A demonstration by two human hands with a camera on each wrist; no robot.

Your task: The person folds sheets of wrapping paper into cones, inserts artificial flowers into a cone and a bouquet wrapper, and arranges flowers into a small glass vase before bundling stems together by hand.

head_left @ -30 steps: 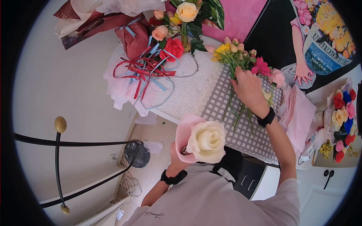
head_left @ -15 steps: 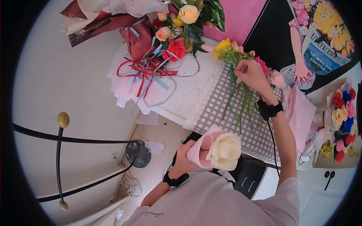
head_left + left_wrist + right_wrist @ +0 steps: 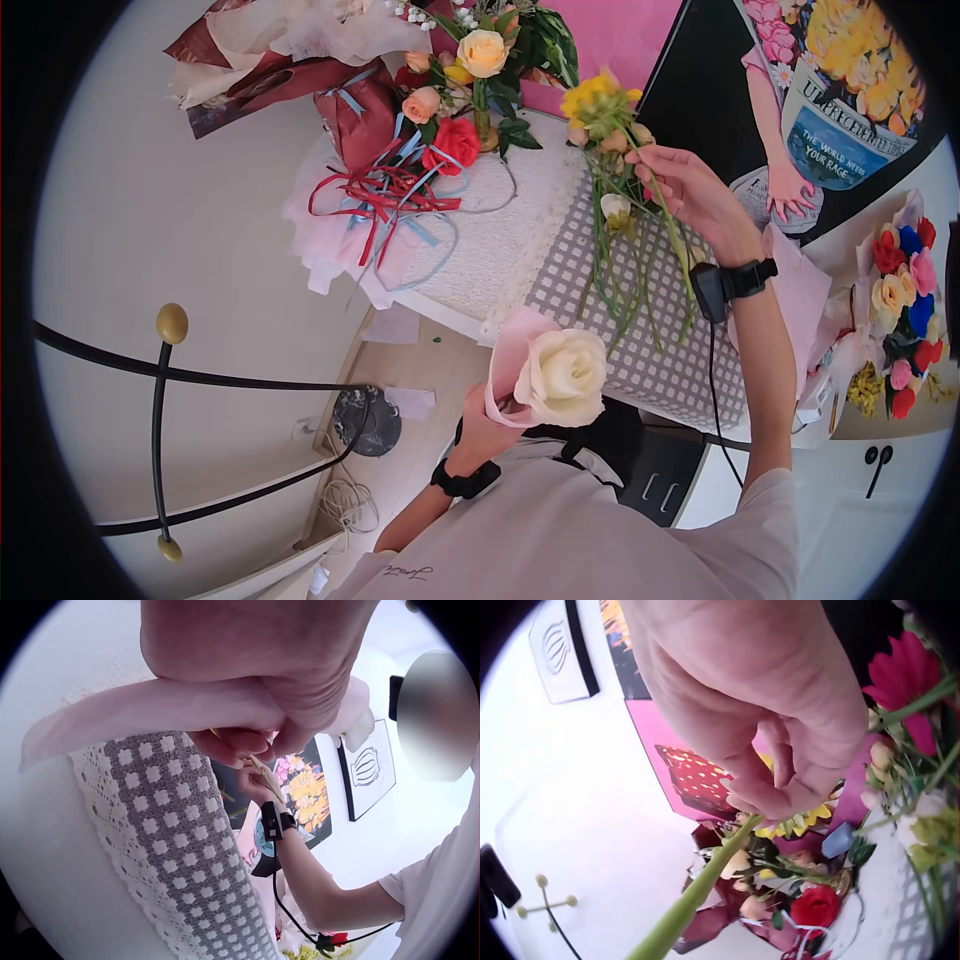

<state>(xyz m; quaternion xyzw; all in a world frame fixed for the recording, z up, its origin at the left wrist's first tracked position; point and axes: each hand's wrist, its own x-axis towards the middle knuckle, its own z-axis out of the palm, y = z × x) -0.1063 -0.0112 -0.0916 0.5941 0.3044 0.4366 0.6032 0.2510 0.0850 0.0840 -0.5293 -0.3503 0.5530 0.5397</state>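
Observation:
In the head view my left hand (image 3: 480, 428) holds a cream-white rose (image 3: 563, 375) wrapped in pale pink paper (image 3: 510, 362), in front of the table edge. The left wrist view shows the fingers curled round the pink paper (image 3: 172, 709). Over the far part of the grey-checked cloth, my right hand (image 3: 697, 197) pinches the green stem (image 3: 705, 885) of a yellow flower (image 3: 597, 103), its head raised to the back left. Loose stems and a small white flower (image 3: 617, 207) lie beneath that hand. A magenta flower (image 3: 906, 671) shows close beside it in the right wrist view.
Red and blue ribbons (image 3: 385, 195) and a burgundy-wrapped bouquet (image 3: 357, 125) occupy the table's left end. Folded pink paper (image 3: 795, 285) is at the right, with a mixed bouquet (image 3: 908, 300) beyond. A painting (image 3: 835, 130) leans behind; a black stand (image 3: 160, 430) is at left.
My right hand has drawn the yellow flower up from the bunch, with its stem between the fingers. The left hand with the wrapped rose shifted right, then back left.

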